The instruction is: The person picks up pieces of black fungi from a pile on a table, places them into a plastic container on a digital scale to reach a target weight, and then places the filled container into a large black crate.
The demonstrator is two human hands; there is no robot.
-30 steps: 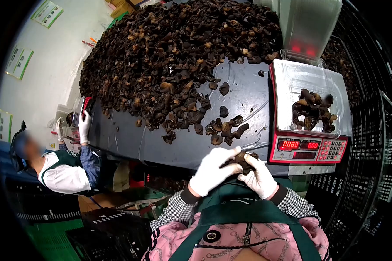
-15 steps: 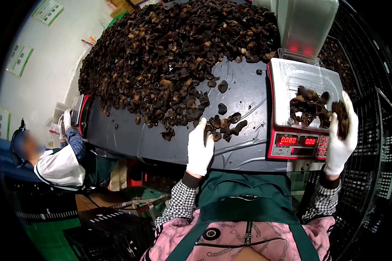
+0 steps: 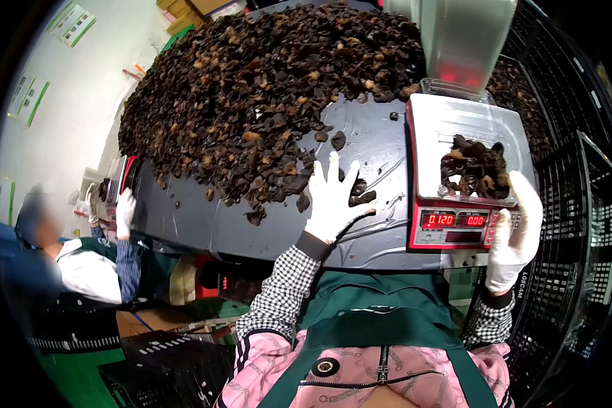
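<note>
In the head view, reading the picture as a clock with 12 at the top, I have my left hand (image 3: 330, 204) close to the centre. It is gloved in white, palm down and open, with its fingers spread toward 12 o'clock and its thumb out toward 2. A few dark, wavy pieces (image 3: 362, 197) lie on the table (image 3: 381, 149) at its thumb side; I can't tell whether the palm touches any under it.

My right hand (image 3: 515, 238), gloved too, is between 3 and 4 o'clock, open, with thumb and fingers parted. Its fingertips are at the near right corner of the clear tray (image 3: 455, 126); whether they touch it, I can't tell.

The tray sits on the red-edged scale (image 3: 449, 236) at 3 o'clock, and a tangled portion of dark pieces (image 3: 474, 168) lies in its nearer part. I read 0.120 and 0.00 on the lit displays, and my thumb is beside the keypad.

From 10 round to 1 o'clock I see a broad heap of the same pieces (image 3: 251, 88). Stacked clear containers (image 3: 466, 41) stand between 1 and 2, just beyond the scale. Black crates (image 3: 595, 231) line the edge at 3 o'clock. Between 8 and 9, a co-worker (image 3: 92, 268) in white gloves has both hands near another scale (image 3: 130, 170).
</note>
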